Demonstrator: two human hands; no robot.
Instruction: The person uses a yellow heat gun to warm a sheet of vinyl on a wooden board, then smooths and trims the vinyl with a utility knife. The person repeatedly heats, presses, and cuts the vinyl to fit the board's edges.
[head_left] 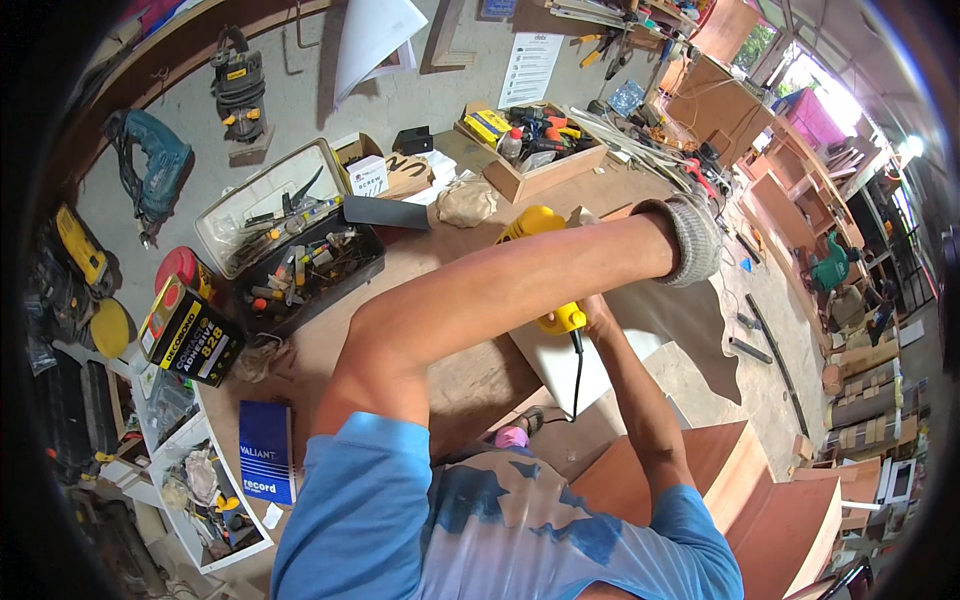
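My left arm reaches across in front of me to the right. A grey knit glove (pixel 697 240) covers my left hand (pixel 692 232), which is over the edge of a thin, curling sheet (pixel 680 305); its fingers are hidden. Beneath that forearm, my right hand (pixel 596 316) is closed round the handle of a yellow heat gun (pixel 566 318). The gun's ribbed rear end shows above the forearm, and most of its body is hidden. A black cord (pixel 577 370) hangs from the handle. The sheet is white on its near part and grey-brown farther right.
An open toolbox (pixel 330 280), an adhesive can (pixel 190 335) and a blue record book (pixel 266 450) are on the bench at left. A wooden tray of tools (pixel 540 165) stands at the back. Wooden panels (pixel 730 490) are close on my right. Power tools hang on the wall.
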